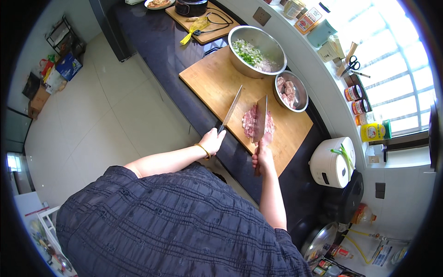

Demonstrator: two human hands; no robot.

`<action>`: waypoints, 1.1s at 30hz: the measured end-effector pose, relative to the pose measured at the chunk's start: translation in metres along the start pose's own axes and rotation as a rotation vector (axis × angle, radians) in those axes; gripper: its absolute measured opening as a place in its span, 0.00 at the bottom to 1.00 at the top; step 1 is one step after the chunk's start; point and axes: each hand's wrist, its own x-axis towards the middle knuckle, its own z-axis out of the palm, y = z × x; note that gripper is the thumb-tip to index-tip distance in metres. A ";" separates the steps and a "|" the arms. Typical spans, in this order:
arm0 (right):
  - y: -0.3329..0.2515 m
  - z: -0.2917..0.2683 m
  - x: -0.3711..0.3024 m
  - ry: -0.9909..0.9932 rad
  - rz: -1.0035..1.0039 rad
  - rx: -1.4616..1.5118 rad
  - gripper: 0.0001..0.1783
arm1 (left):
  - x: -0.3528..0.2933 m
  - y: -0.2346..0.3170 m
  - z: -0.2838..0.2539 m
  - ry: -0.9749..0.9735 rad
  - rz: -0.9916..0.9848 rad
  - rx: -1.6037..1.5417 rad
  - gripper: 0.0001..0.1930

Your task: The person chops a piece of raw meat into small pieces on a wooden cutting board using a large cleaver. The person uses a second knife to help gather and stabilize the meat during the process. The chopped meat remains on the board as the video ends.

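While left hand and right hand wrap fingers round knife and cleaver mid-frame, both seem stiff, best held by the handles, the central meat soft, slippery.

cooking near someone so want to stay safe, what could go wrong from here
The left hand holds a knife and the right hand a cleaver; with the blades so close, they might clash or nick a hand. The chopped meat lies near the person's side of the cutting board, so bits could scatter off. The small metal bowl stands just beyond and might get knocked.
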 end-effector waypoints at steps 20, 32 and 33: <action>-0.003 -0.026 0.004 0.025 0.037 0.019 0.30 | -0.003 0.004 0.000 0.000 -0.015 -0.008 0.19; 0.004 -0.040 -0.003 0.042 -0.125 0.065 0.31 | -0.002 0.001 0.001 0.010 -0.021 -0.010 0.18; 0.007 -0.037 -0.006 0.063 -0.180 0.081 0.31 | -0.001 0.002 0.002 0.009 -0.018 -0.009 0.18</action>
